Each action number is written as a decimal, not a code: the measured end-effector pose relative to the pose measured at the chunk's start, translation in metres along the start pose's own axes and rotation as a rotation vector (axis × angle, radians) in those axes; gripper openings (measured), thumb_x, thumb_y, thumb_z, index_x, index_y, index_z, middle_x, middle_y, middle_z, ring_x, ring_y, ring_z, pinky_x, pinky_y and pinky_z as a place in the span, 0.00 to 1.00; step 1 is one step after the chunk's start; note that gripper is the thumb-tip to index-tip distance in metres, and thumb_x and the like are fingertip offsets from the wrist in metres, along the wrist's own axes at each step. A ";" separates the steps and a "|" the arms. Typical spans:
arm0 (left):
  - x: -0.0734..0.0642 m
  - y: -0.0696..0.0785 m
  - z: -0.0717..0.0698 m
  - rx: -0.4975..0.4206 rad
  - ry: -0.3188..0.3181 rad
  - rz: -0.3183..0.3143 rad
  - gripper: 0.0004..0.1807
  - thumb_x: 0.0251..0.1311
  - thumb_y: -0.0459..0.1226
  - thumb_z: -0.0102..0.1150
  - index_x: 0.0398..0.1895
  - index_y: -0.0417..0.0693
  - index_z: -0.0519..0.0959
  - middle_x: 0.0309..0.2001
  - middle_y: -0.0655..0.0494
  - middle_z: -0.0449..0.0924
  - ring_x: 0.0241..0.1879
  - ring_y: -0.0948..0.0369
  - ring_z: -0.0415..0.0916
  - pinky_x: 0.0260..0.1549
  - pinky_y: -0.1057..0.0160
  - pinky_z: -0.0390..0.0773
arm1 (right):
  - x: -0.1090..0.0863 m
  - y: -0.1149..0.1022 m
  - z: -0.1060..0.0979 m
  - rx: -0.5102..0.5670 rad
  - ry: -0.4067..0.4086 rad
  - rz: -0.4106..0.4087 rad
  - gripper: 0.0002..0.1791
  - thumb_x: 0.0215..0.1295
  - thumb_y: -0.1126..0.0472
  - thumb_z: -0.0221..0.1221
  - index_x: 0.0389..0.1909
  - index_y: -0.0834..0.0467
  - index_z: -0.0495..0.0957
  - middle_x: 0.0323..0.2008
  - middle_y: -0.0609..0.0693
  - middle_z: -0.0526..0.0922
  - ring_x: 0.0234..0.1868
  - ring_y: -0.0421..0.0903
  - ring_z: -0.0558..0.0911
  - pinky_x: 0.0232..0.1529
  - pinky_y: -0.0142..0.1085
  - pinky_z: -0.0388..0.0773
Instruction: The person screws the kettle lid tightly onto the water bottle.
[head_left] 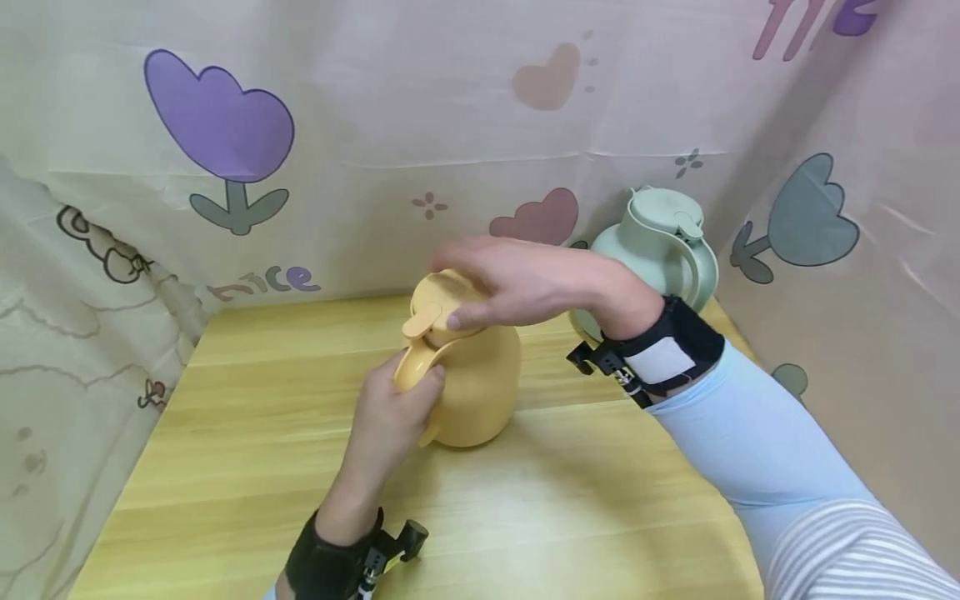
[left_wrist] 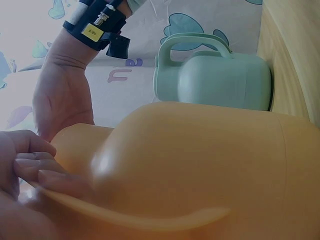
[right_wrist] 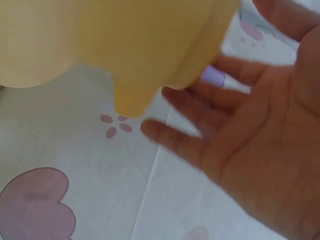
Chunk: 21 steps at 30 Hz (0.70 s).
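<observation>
A yellow thermos jug (head_left: 487, 387) stands on the table, its handle side toward me. My left hand (head_left: 393, 408) grips the jug's handle (head_left: 414, 365), thumb along the top. Over the jug's lid (head_left: 438, 292) lies my right hand (head_left: 517, 279), with the thumb against the near side and the other fingers reaching round the far side, blurred in the head view. From the right wrist, the fingertips (right_wrist: 175, 97) sit at the lid's edge beside the spout (right_wrist: 131, 97). The left wrist view shows the jug body (left_wrist: 200, 155) large, with the left fingers round the handle.
A pale green jug (head_left: 647, 237) with its own lid and handle stands at the back right, partly behind my right forearm. The wooden table (head_left: 285, 433) ends against a printed cloth (head_left: 375, 108) at the back and sides.
</observation>
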<state>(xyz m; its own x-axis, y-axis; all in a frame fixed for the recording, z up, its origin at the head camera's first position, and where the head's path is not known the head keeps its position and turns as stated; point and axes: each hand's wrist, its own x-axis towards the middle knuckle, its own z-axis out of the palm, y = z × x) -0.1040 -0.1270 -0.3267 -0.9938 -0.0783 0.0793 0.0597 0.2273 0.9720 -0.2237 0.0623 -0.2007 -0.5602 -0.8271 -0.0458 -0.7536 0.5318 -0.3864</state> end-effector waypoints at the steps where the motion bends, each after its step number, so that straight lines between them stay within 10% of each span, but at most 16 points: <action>1: 0.001 0.000 0.002 -0.003 -0.007 0.002 0.07 0.68 0.37 0.62 0.34 0.42 0.80 0.21 0.54 0.72 0.18 0.60 0.70 0.16 0.65 0.72 | -0.002 0.002 -0.001 0.013 -0.016 -0.030 0.29 0.69 0.50 0.67 0.69 0.49 0.72 0.58 0.42 0.76 0.56 0.42 0.76 0.60 0.40 0.73; 13: 0.002 0.001 0.004 0.040 -0.003 -0.002 0.06 0.67 0.38 0.61 0.34 0.44 0.80 0.20 0.54 0.71 0.18 0.59 0.70 0.17 0.64 0.71 | -0.004 0.003 0.003 -0.026 0.038 0.070 0.43 0.61 0.38 0.73 0.72 0.53 0.71 0.64 0.47 0.78 0.64 0.46 0.75 0.67 0.44 0.72; 21: 0.001 -0.001 0.000 0.021 0.001 0.008 0.05 0.68 0.37 0.61 0.38 0.44 0.82 0.21 0.54 0.72 0.19 0.59 0.71 0.18 0.64 0.73 | 0.000 0.000 0.003 -0.006 0.017 -0.058 0.36 0.59 0.56 0.70 0.69 0.53 0.71 0.55 0.44 0.79 0.52 0.43 0.78 0.56 0.39 0.76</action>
<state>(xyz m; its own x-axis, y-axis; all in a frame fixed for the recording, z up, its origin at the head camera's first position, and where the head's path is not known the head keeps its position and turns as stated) -0.1056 -0.1272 -0.3276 -0.9932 -0.0771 0.0869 0.0653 0.2480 0.9665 -0.2226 0.0613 -0.2030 -0.5211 -0.8535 -0.0076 -0.7872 0.4840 -0.3822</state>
